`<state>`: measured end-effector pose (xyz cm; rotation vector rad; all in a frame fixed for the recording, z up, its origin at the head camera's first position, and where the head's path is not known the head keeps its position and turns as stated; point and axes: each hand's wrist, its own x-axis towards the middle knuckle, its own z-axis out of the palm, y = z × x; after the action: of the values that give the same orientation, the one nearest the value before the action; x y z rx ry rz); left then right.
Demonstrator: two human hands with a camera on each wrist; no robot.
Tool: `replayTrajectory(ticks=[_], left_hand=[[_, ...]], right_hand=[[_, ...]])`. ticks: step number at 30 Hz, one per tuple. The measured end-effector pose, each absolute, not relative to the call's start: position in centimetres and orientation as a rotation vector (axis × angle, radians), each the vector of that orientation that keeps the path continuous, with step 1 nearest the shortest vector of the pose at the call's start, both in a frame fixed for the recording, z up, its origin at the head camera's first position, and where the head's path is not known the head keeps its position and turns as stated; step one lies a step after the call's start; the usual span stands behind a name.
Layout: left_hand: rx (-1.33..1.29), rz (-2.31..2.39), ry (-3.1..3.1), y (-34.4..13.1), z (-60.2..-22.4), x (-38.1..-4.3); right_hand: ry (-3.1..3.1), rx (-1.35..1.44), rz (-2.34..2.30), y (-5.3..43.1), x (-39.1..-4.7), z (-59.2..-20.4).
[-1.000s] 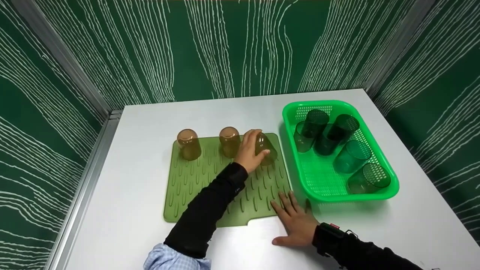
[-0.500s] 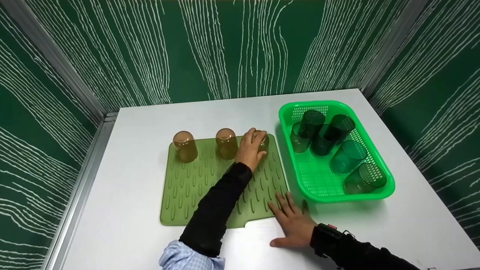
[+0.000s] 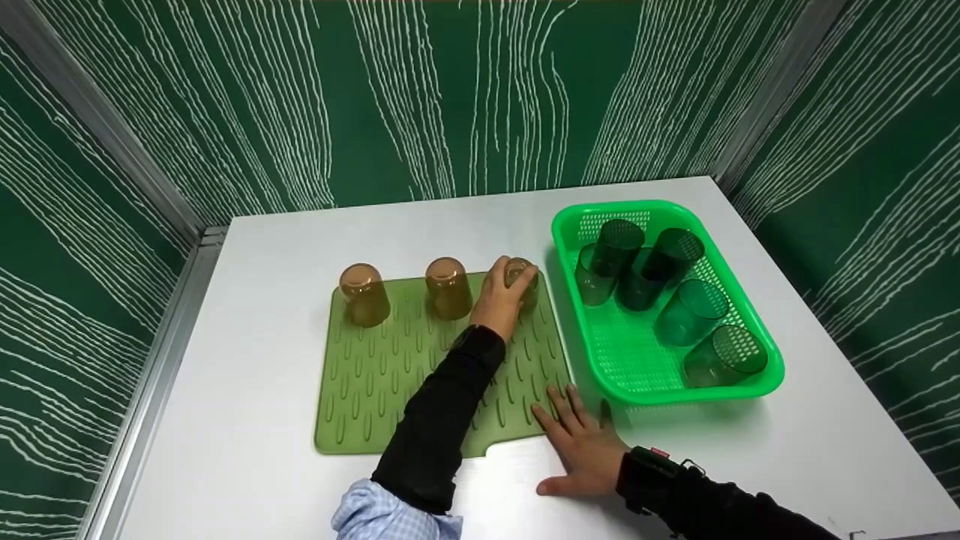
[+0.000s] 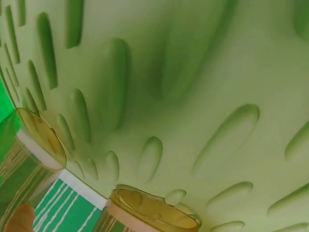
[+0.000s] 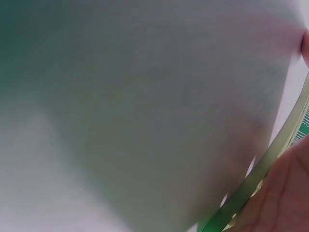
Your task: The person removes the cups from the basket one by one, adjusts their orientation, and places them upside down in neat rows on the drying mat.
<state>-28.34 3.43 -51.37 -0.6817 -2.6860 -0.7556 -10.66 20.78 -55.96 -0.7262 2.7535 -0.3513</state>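
My left hand (image 3: 499,300) holds an upside-down clear brown drinking glass (image 3: 521,285) at the back right of the green ribbed drying mat (image 3: 382,382). Fingers and thumb lie on either side of it, near its base. In the left wrist view, that glass (image 4: 41,137) stands rim down on the mat, with a fingertip against it. To its left on the mat stand two more inverted glasses, the middle one (image 3: 448,289) and the left one (image 3: 364,295). My right hand (image 3: 585,450) rests with fingers spread, its fingertips on the mat's front right corner and its thumb on the table.
Right of the mat stands a bright green plastic basket (image 3: 611,371). In it are several dark and green glasses, including a teal glass (image 3: 691,313) and a grey glass (image 3: 724,356) at the front. The white table (image 3: 247,360) meets green patterned walls behind and at the sides.
The glass in my left hand has gone from tilted to upright, rim down, and slightly back on the mat. My left fingers have shifted around its base. The right hand stays put.
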Motion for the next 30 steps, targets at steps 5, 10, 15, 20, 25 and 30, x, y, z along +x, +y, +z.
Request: replayTrajectory(ticks=[5,10,15,20,25,30], left_hand=[[-0.625,-0.612,-2.762,4.0,-51.0,-28.4],[-0.592,-0.471,-2.860,4.8,-50.5,-28.4],[-0.576,-0.389,-2.963,5.2,-50.3,-28.5],[-0.565,-0.404,-3.077,5.3,-49.8,-28.7],[-0.575,-0.385,-3.139,5.3,-49.7,-29.0],[-0.604,-0.417,-3.126,5.2,-49.7,-29.0]], right_hand=[[2.754,-0.737,-0.369,20.8,-10.7,-56.1],[2.769,-0.734,-0.350,20.8,-10.7,-56.3],[2.776,-0.734,-0.346,20.9,-10.8,-56.4],[2.760,-0.727,-0.346,20.9,-10.8,-56.3],[2.735,-0.717,-0.378,20.8,-10.8,-56.1],[2.723,-0.711,-0.381,20.8,-10.8,-55.9]])
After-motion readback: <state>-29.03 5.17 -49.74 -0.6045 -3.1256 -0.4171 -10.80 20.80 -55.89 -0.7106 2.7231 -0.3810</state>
